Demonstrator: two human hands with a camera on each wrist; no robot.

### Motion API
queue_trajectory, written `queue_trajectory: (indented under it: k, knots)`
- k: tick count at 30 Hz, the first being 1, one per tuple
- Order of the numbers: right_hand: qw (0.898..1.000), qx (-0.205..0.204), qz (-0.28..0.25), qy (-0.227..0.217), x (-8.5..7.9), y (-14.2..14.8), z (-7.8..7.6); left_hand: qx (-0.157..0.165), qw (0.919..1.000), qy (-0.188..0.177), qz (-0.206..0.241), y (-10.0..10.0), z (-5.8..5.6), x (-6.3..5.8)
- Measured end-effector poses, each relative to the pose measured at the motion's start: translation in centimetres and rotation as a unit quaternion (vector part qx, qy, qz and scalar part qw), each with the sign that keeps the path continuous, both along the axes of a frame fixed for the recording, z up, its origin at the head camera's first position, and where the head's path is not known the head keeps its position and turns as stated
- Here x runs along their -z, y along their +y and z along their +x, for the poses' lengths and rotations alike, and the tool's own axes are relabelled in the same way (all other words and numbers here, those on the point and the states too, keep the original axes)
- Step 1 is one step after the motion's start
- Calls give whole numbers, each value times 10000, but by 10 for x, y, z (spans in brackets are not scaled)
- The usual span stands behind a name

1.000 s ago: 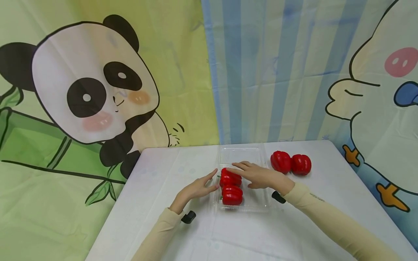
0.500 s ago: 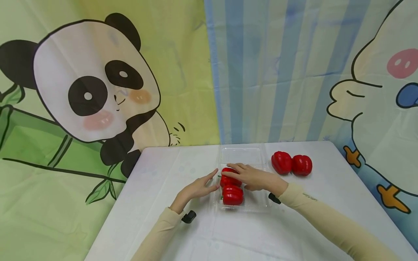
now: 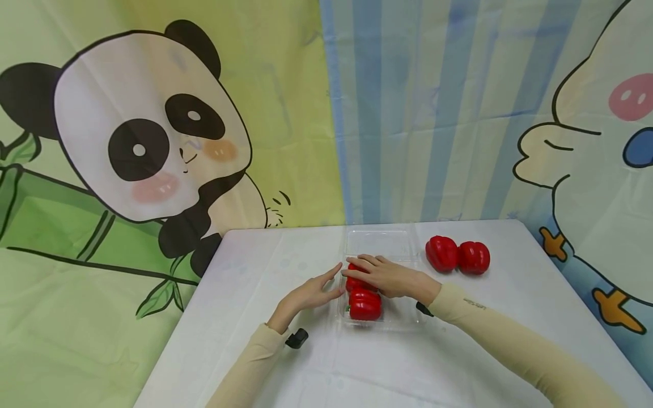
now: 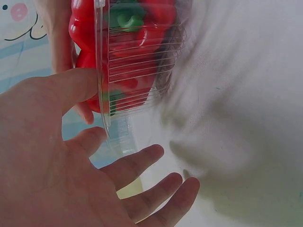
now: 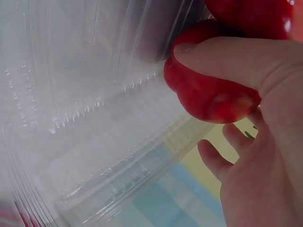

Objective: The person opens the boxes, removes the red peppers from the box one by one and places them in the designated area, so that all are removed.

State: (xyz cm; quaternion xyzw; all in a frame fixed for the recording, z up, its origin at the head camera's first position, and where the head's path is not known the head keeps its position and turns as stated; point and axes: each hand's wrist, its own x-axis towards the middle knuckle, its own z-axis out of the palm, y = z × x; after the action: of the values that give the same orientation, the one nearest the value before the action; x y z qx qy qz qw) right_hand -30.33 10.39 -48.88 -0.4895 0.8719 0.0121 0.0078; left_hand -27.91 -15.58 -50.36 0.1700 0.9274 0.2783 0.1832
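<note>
A clear plastic box (image 3: 403, 316) holds two red bell peppers along its left side. The near bell pepper (image 3: 365, 306) lies at the front with its green stem facing left. Behind it, the far bell pepper (image 5: 208, 97) is gripped by my right hand (image 3: 391, 277), thumb on its side and fingers reaching over the top. My left hand (image 3: 310, 293) is at the box's left side with fingers spread. In the left wrist view its thumb touches the box's rim (image 4: 99, 80), and the other fingers extend past the corner.
The box's transparent lid (image 3: 380, 243) lies folded back toward the rear of the table. To the right, two more red bell peppers, one (image 3: 441, 253) beside the other (image 3: 474, 258), rest on the white tabletop (image 3: 265, 260). A cartoon-printed curtain (image 3: 285, 113) hangs behind.
My right hand has moved left and now covers more of the far bell pepper, its fingers settling around it. The left hand has stayed at the box's side.
</note>
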Motion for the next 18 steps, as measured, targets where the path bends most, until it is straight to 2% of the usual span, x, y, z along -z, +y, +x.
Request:
queue_trajectory:
  k: [18]
  knots:
    - [10000, -8, -3, 53, 0, -1, 0, 24, 10000, 17, 11, 0, 0, 1]
